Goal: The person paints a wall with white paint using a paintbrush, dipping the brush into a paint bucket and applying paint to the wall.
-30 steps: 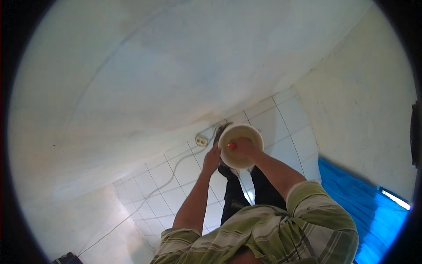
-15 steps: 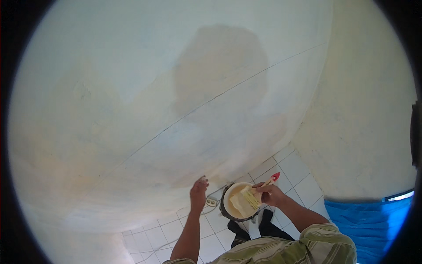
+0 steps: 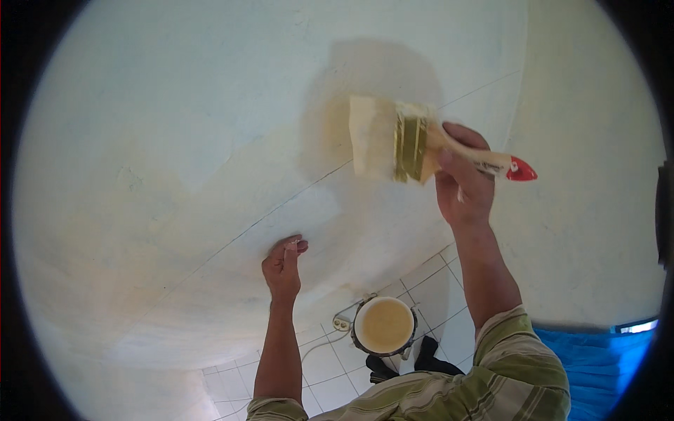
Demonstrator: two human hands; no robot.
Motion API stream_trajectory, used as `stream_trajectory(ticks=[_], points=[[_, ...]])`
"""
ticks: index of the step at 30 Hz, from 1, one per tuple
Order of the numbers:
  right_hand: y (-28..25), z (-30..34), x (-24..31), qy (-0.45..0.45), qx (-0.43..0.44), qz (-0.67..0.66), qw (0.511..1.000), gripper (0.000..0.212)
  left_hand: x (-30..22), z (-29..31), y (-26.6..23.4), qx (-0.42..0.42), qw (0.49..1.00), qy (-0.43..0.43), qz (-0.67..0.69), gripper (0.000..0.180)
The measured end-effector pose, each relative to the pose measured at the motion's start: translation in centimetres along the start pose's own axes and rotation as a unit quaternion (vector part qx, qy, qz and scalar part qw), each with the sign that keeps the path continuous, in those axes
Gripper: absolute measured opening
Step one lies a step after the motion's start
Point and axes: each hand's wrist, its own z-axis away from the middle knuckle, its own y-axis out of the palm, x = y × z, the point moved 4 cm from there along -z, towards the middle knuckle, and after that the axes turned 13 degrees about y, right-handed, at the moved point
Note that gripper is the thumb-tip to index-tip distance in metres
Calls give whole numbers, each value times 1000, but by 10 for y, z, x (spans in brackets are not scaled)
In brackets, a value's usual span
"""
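In my right hand (image 3: 469, 184) is a wide paintbrush (image 3: 410, 149), its wooden handle tipped with red. A gold-coloured metal band joins the handle to bristles coated in cream paint. The bristles point left and overlap the wall (image 3: 232, 175) in view; whether they touch it I cannot tell. Farther left, my left hand (image 3: 284, 268) is raised beside the wall with its fingers curled in, and what they hold, if anything, is too small to make out. Below both hands is a round bucket (image 3: 359, 330) with cream paint (image 3: 385, 323) inside.
A thin dark crack (image 3: 270, 212) slants across the patchy wall. My feet (image 3: 427, 356) stand near the bucket on white floor tiles (image 3: 330, 358). A socket block (image 3: 341, 323) with a cable lies left of the bucket. Blue cloth (image 3: 586, 365) hangs at lower right.
My right hand has lifted the paintbrush out from over the bucket and up before the wall. My left hand has moved up and slightly left.
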Motion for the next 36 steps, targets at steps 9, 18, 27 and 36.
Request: stream_trajectory(ticks=[9, 18, 27, 36], points=[[-11, -14, 29, -283, -160, 395, 859, 31, 2, -7, -1, -37, 998, -40, 44, 35], [116, 24, -52, -315, 100, 441, 834, 27, 6, -6, -7, -34, 999, -21, 6, 37], [12, -20, 16, -320, -65, 490, 808, 26, 5, -8, -3, -49, 997, -51, 37, 37], [68, -19, 6, -393, -42, 521, 757, 32, 0, -10, 4, -52, 995, -66, 54, 37]])
